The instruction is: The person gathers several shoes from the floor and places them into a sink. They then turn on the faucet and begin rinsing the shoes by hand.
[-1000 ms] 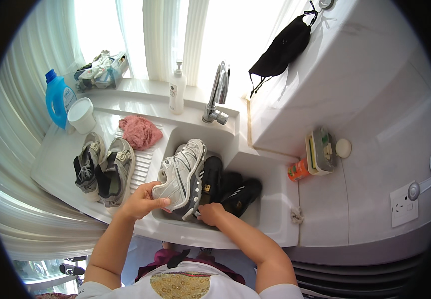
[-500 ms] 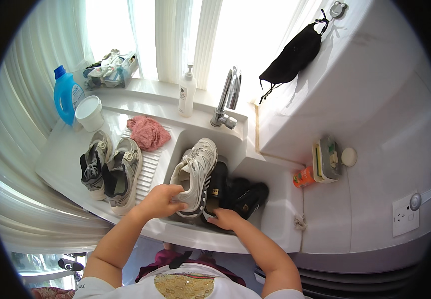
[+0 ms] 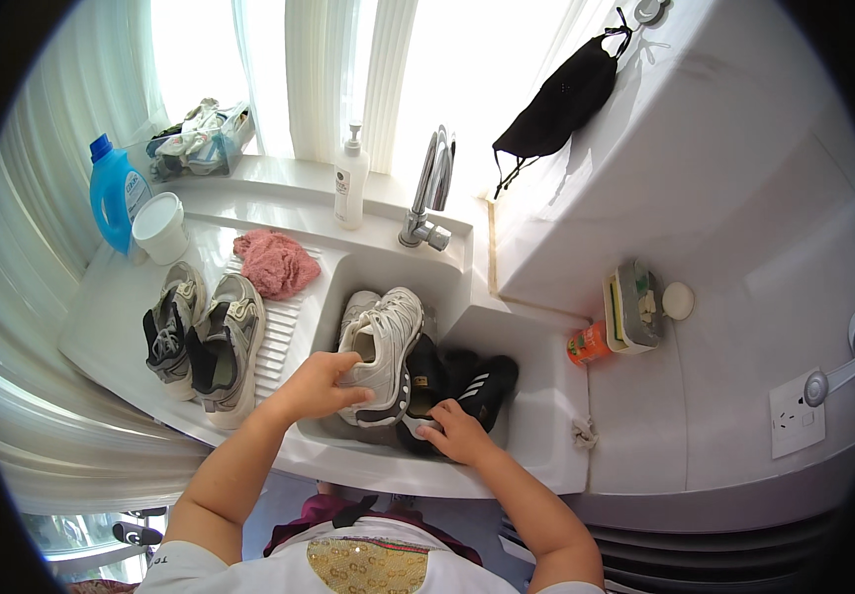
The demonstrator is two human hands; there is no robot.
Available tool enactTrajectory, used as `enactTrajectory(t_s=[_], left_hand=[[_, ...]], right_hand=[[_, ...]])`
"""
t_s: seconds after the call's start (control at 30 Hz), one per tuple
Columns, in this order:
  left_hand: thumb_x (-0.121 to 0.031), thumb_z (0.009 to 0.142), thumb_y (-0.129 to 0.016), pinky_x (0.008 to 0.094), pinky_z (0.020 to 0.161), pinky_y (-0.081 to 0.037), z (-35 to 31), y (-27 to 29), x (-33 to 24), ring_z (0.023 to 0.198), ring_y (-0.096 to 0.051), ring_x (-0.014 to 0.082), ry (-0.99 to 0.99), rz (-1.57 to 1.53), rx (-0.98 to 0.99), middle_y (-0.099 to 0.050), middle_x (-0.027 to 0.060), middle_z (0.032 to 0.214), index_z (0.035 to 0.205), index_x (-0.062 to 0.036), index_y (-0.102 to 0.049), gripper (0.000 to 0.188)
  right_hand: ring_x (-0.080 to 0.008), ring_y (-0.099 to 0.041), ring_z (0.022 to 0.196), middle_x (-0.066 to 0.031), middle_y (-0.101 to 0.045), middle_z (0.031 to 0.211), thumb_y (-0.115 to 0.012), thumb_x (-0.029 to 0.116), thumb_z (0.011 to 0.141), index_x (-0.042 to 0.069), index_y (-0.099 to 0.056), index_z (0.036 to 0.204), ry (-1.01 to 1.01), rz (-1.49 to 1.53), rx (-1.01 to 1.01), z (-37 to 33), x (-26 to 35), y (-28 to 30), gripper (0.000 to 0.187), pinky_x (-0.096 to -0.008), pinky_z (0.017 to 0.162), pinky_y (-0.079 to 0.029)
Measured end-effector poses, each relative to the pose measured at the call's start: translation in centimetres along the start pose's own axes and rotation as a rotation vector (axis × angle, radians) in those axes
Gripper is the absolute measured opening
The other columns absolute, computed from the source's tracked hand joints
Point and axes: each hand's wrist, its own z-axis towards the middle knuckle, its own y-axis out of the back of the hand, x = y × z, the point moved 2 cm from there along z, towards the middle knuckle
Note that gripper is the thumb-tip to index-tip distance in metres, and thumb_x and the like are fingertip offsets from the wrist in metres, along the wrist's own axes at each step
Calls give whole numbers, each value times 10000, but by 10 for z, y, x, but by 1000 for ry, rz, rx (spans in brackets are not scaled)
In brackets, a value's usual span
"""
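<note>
My left hand (image 3: 317, 384) grips the heel of a white sneaker (image 3: 386, 348) that lies in the white sink (image 3: 452, 287). Beside it, my right hand (image 3: 452, 433) holds the heel of a black shoe (image 3: 426, 381) in the same basin. Another black shoe with white stripes (image 3: 487, 384) lies to the right of it. Behind the white sneaker a second pale sneaker (image 3: 353, 309) is partly hidden.
Two grey sneakers (image 3: 200, 337) and a pink cloth (image 3: 275, 263) lie on the ribbed drainboard. A blue detergent bottle (image 3: 114, 193), a white cup (image 3: 160, 228), a soap pump bottle (image 3: 349, 181) and a tap (image 3: 430, 193) stand behind. A black bag (image 3: 556, 99) hangs at right.
The view has shifted slightly. My left hand has closed more firmly round the white sneaker's heel, and my right hand stays on the black shoe.
</note>
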Motion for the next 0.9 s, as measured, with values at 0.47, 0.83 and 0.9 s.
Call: enactTrajectory(t_s=[0.47,0.83,0.9], left_hand=[[-232,730,-738,330,563,-423,-6,1,-6,573,-516,200,-6,85,-22,-542,150,641,859,14,-571,325],[-117,783,-718,229,613,-486,-11,-5,-2,692,-582,68,45,-40,-15,-622,27,763,1009,29,-598,294],[-121,785,-719,230,620,-484,-14,-5,6,702,-576,63,48,-62,-21,-623,22,774,1015,26,-599,298]], right_hand=[[-318,-625,928,-151,-656,944,-715,424,725,93,-604,1062,-326,-254,388,-6,-41,-15,485,-427,782,-497],[-353,-622,905,-197,-654,939,-689,383,735,25,-653,930,-143,-404,399,9,-33,-15,409,-435,798,-500],[-350,-627,888,-190,-663,902,-670,489,700,42,-667,932,-155,-405,368,6,-31,24,503,-428,792,-498]])
